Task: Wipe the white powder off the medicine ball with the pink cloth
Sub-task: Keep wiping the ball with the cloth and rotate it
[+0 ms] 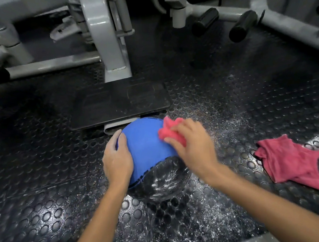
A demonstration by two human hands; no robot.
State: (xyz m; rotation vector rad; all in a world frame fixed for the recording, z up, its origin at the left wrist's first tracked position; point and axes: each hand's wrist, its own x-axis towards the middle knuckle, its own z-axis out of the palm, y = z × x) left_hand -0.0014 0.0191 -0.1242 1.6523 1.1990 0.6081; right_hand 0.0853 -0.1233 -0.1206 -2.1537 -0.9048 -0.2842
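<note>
A blue and black medicine ball sits on the studded rubber floor at the centre. Its blue upper half looks clean; white powder streaks the black lower part facing me. My left hand rests against the ball's left side, fingers curved over it. My right hand presses a bunched pink cloth onto the ball's upper right. The hand covers most of that cloth.
A second pink cloth lies spread on the floor to the right. White powder is scattered on the black mat around the ball. A black footplate and grey gym machine frames stand just behind the ball.
</note>
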